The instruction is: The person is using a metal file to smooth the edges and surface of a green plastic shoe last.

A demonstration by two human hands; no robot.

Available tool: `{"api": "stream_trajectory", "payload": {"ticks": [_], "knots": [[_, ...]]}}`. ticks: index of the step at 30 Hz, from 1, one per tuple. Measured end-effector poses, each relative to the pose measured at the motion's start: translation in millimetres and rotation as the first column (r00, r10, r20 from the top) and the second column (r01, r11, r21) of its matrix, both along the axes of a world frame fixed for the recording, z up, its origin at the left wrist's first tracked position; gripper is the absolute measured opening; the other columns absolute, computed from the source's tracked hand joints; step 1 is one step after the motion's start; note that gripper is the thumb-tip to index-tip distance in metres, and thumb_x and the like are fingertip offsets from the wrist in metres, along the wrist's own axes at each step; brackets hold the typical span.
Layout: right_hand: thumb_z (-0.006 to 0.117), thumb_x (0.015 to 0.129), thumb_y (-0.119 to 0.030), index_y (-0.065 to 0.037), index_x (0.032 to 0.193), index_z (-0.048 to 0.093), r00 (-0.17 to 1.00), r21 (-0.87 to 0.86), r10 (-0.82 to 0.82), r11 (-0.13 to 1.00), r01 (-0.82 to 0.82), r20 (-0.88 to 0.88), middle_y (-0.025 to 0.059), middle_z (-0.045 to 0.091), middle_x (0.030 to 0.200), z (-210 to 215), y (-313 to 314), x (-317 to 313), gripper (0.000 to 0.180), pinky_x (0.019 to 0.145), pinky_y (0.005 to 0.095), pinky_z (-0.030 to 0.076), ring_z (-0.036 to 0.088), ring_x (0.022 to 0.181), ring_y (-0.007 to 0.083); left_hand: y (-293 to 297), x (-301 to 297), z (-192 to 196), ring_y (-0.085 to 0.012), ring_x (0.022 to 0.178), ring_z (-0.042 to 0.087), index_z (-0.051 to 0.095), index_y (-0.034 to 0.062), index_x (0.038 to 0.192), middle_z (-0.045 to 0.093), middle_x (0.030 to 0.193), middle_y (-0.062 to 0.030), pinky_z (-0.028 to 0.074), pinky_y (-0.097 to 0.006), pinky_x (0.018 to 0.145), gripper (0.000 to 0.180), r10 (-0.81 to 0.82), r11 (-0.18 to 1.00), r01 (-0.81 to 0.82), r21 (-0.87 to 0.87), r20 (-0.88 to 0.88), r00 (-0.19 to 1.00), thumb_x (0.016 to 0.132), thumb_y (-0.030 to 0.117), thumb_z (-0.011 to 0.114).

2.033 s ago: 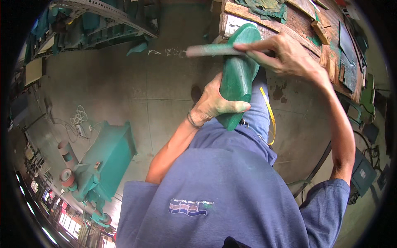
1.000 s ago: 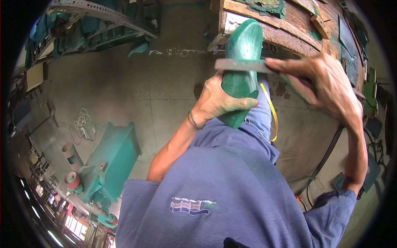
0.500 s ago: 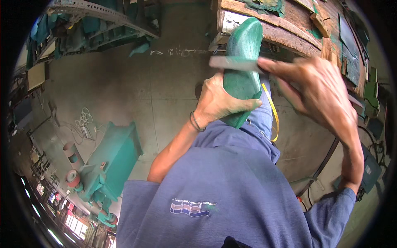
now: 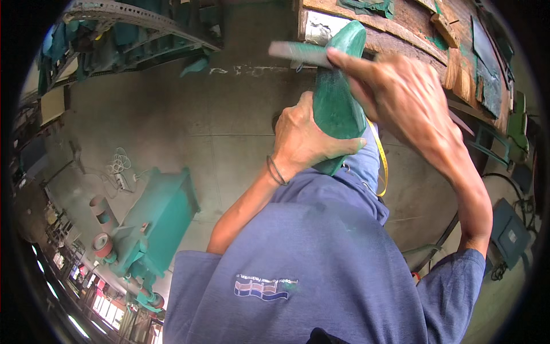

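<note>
A green shoe last [image 4: 337,112] points away from my body, its narrow toe overlapping the workbench corner. My left hand [image 4: 303,136] is closed round its near, wider part, with the thumb across the top. My right hand [image 4: 404,97] grips a long flat file [image 4: 295,53], the index finger stretched along it. The file lies crosswise over the last near the toe and sticks out to the left, blurred by motion. A pointed end shows behind the right hand. Whether the file touches the last, I cannot tell.
A worn wooden workbench [image 4: 395,46] with scraps and a wood block stands at the far right. A yellow measuring tape [image 4: 383,163] hangs by my leg. At the left stand a green machine [image 4: 157,221] and a metal rack [image 4: 143,23]. A white cord [image 4: 119,163] lies on the floor.
My right hand and the file have moved left and away from me, toward the toe. The last has turned slightly in my left hand, which keeps its hold.
</note>
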State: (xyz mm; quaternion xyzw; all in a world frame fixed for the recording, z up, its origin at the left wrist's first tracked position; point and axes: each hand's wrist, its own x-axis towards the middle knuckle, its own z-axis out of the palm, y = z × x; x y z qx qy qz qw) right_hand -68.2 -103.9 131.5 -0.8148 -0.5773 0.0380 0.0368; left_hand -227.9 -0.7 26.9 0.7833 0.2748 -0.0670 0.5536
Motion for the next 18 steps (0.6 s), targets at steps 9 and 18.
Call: {"api": "stream_trajectory", "payload": {"ticks": [9,18], "knots": [[0.073,0.100,-0.019,-0.033,0.147,0.072,0.978,-0.021,-0.113,0.994,0.111,-0.175,0.0128,0.062,0.070,1,-51,-7,0.049,0.055,0.0465,0.048,0.062,0.056,0.0287,11,-9,-6,-0.0327,0.102,0.080,0.067,-0.0058,0.122,0.081,0.111,-0.0197,0.063,-0.042,0.095,0.095,0.079,0.990,-0.054,-0.130,0.197,0.977,0.059,0.055,0.103],[0.077,0.100,-0.019,-0.034,0.144,0.075,0.893,0.248,-0.206,0.914,0.322,-0.401,0.0132,0.074,0.078,-48,-62,-10,0.046,0.062,0.0455,0.057,0.071,0.063,0.0307,12,-16,-10,-0.0320,0.100,0.081,0.067,-0.0047,0.118,0.080,0.109,-0.0205,0.064,-0.043,0.091,0.091,0.087,0.982,-0.059,-0.177,0.155,0.984,0.059,0.053,0.103]]}}
